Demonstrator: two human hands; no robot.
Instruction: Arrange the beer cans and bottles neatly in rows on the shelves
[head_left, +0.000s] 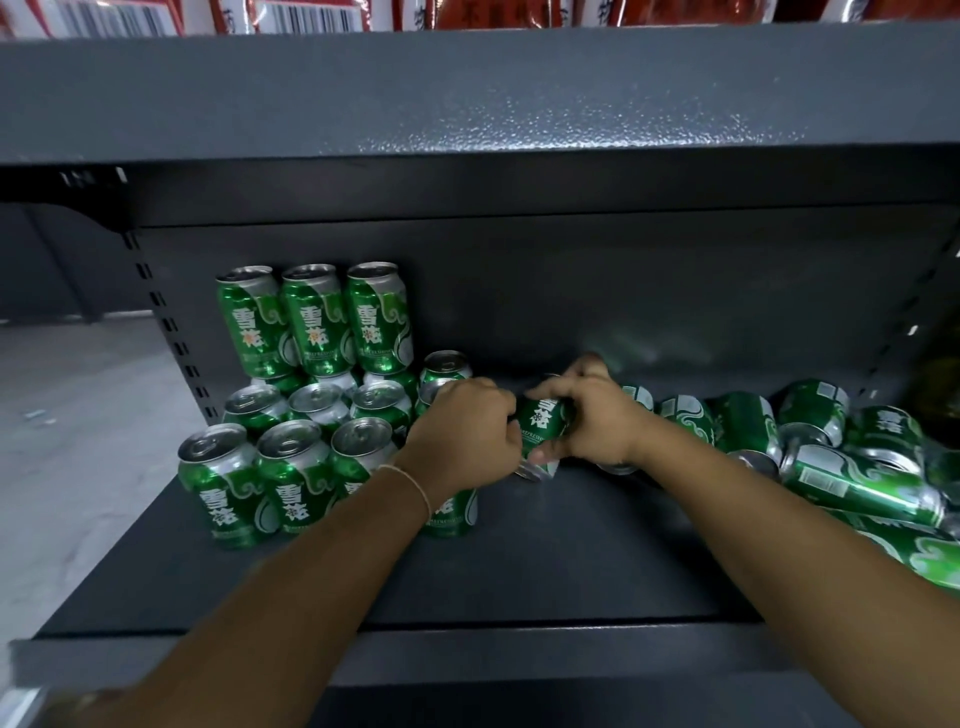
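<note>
Both my left hand (464, 435) and right hand (592, 415) grasp one green can (540, 426) mid-shelf, its long axis near upright (slightly tilted), the standing rows (291, 452) at nine o'clock, nearer my left, the toppled cans (831, 457) at three o'clock.

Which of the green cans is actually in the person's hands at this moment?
The green can at mid-shelf, gripped between the left hand and right hand. The upright cans at left and tipped cans at right are untouched.
</note>
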